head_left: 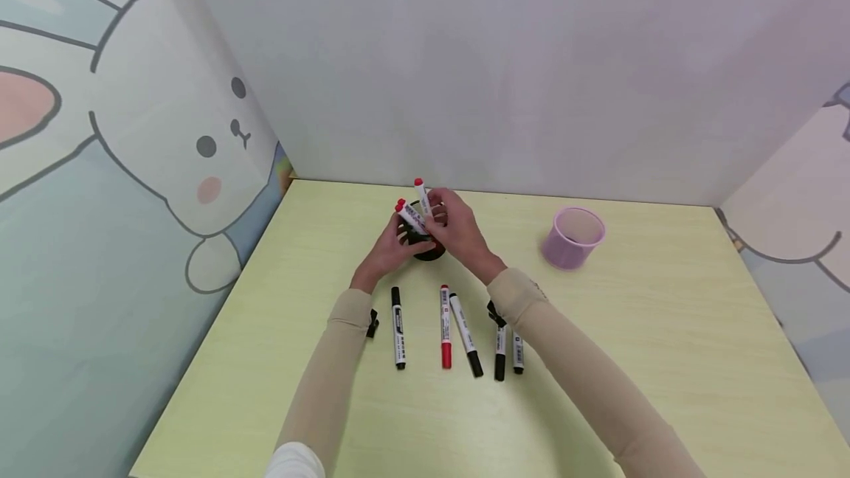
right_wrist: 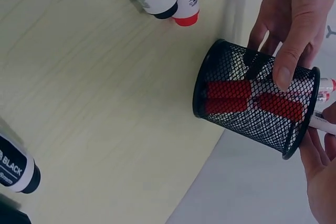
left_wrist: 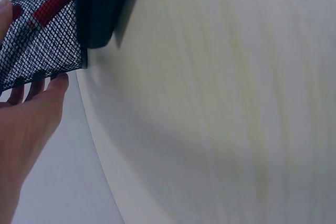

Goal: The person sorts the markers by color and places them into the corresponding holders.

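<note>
A black mesh pen cup (head_left: pixel 428 252) stands near the table's back edge. My left hand (head_left: pixel 390 248) grips its side, the thumb lying across the mesh in the right wrist view. Two red-and-white markers (head_left: pixel 413 218) lean in the cup, their ends sticking out over the rim. Between its thumb and fingers, my right hand (head_left: pixel 462 229) pinches another red-and-white marker (head_left: pixel 422 196) at the cup's mouth. Through the mesh (right_wrist: pixel 236 72), two red caps show near the bottom; a third red cap (right_wrist: pixel 281 107) sits higher, in line with the pinched marker.
In front of the cup lie a black marker (head_left: pixel 398 330), a red marker (head_left: pixel 446 327), and several more black markers (head_left: pixel 466 334), some partly behind the right forearm. A pink cup (head_left: pixel 573 242) stands to the right. Walls border the table (head_left: pixel 637 360) at back and left.
</note>
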The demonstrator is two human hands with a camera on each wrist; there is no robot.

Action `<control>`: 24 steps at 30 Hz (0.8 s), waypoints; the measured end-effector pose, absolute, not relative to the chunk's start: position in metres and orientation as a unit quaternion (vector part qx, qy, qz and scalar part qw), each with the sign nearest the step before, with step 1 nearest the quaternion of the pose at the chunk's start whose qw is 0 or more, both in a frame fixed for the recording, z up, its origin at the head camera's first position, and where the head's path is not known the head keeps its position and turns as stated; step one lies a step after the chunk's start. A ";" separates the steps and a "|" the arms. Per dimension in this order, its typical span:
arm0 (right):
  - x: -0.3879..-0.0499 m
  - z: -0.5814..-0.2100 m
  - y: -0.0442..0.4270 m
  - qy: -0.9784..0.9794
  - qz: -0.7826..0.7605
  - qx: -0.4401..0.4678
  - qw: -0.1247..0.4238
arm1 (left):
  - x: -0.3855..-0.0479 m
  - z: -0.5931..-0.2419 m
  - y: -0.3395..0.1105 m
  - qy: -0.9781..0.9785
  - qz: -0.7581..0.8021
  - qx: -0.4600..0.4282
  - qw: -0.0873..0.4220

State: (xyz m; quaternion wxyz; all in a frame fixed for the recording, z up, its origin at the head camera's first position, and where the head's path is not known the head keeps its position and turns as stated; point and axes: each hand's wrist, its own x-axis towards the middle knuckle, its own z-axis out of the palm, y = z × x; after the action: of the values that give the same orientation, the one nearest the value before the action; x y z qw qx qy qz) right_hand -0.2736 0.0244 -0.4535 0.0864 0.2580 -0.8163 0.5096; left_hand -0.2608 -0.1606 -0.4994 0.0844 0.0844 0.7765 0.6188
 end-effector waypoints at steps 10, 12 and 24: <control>-0.271 -0.449 0.021 -0.865 0.381 0.318 0.071 | -0.263 -0.500 -0.161 0.781 0.613 0.099 0.072; -0.271 -0.449 0.021 -0.867 0.365 0.330 0.073 | -0.263 -0.500 -0.160 0.777 0.617 0.095 0.076; -0.268 -0.449 0.019 -0.874 0.333 0.350 0.057 | -0.262 -0.501 -0.161 0.782 0.610 0.103 0.073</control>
State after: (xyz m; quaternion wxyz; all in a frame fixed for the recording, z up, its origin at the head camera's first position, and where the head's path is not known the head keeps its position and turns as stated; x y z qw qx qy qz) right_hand -0.2676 0.0189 -0.4494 0.0565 0.3497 -0.8738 0.3331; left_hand -0.2622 -0.1608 -0.5011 0.0727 0.1029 0.7824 0.6099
